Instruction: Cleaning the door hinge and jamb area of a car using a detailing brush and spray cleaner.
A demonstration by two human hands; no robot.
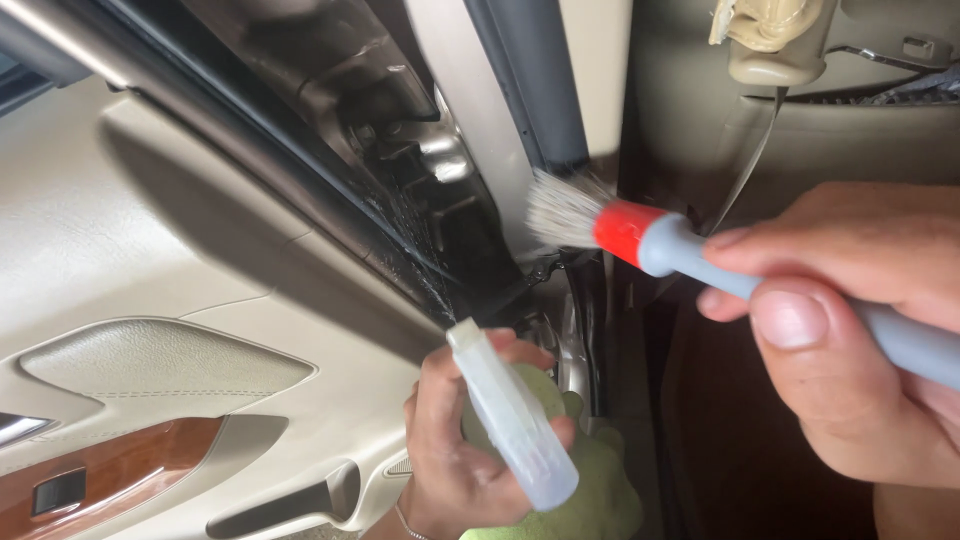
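My right grip (850,330) is clamped on the grey handle of a detailing brush (640,240), thumb pressed on top and fingers wrapped behind. The brush has a red collar and pale bristles, and I note the bristle tips lie against the door pillar (480,110), just beside its dark rubber seal (535,80). My left grip (470,440) is closed around a translucent spray bottle (510,415), with a yellow-green cloth (590,480) bunched in the same hand behind the bottle. The bottle's nozzle points up toward the pillar, and a fine mist shows between nozzle and the dark door hinge area (440,190), which looks wet.

Taking the pillar as reference: the brush reaches it from the right; the bottle sits below it; the beige door panel (150,250) spreads to its left, carrying a wood-trim switch panel (100,480) and a door pull handle (290,505) low down. To the right of the pillar, at the top, a beige seat-belt fitting (775,45) is mounted on trim. The two hands are apart, not touching.
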